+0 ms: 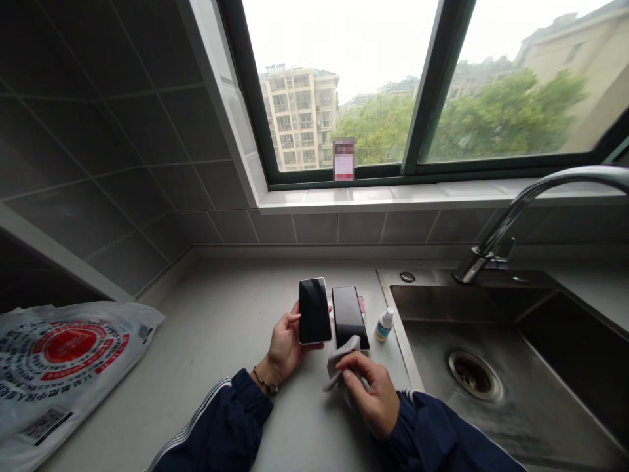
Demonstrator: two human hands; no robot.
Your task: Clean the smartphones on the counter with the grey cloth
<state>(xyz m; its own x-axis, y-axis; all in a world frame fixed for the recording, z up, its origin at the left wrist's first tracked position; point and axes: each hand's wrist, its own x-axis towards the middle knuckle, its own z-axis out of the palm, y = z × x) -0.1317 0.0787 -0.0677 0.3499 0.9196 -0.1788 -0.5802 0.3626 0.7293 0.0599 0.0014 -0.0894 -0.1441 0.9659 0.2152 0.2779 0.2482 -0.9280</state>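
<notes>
My left hand (284, 345) holds a white-edged phone (314, 311) by its lower left side, dark screen up, just above the grey counter (221, 341). A second, black phone (349, 317) lies flat on the counter right beside it. My right hand (372, 391) is closed on a crumpled grey cloth (340, 359) that touches the near end of the black phone. A small white dropper bottle (384, 326) with a blue and yellow label stands just right of the black phone.
A steel sink (491, 367) with a drain and a curved tap (521, 210) fills the right side. A white plastic bag with red print (63, 360) lies at the left. Dark tiled walls and a window sill (393, 195) close the back.
</notes>
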